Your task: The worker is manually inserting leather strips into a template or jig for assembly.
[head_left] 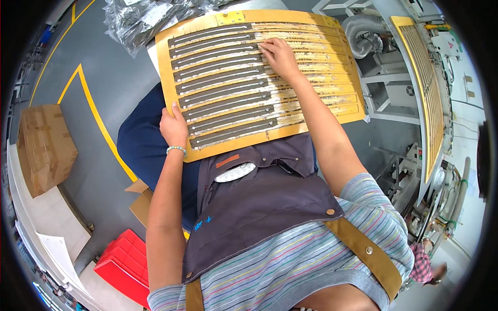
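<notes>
A yellow slotted board lies tilted across my lap. Long dark strips, each with a thin pale line along it, fill the left half of its rows; the rows on the right half show bare, shiny, worn metal. My left hand grips the board's left edge near the lower corner, thumb on top and the other fingers hidden beneath. Over the upper middle of the board, my right hand has its fingertips pinched together at the right end of one dark strip. Whatever is between those fingertips is too small to make out.
Clear plastic bags lie behind the board's far left corner. A similar yellow slotted panel stands on the machine at right, near a flexible silver duct. At left are a cardboard box and a red bin.
</notes>
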Available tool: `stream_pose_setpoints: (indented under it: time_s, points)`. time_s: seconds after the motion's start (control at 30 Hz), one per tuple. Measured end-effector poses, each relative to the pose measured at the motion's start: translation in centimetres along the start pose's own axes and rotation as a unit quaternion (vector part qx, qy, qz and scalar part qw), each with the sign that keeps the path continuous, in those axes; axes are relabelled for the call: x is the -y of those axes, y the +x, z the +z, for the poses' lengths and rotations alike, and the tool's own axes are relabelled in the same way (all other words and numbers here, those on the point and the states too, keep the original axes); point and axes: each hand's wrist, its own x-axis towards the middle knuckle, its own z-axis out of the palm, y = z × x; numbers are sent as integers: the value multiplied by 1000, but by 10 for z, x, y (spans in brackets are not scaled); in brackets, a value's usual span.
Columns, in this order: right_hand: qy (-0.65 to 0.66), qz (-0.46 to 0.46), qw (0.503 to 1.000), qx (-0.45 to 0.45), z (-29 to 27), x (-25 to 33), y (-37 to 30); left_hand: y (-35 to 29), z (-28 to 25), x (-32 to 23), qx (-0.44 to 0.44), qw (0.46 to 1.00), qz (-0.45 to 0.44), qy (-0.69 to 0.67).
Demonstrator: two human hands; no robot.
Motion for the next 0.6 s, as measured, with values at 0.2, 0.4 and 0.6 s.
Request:
stream_pose_setpoints:
  time_s: [0.2, 0.4, 0.6]
  points:
    - [-40, -11, 998, 55, 1, 5, 33, 1, 3, 3, -1, 1000, -1, 5]
    - [-20, 21, 981, 192, 2, -7, 57, 0, 1, 1, 0, 1000, -1, 5]
    - [-146, -78, 955, 245, 5, -7, 65, 0, -4, -4, 13, 1000, -14, -2]
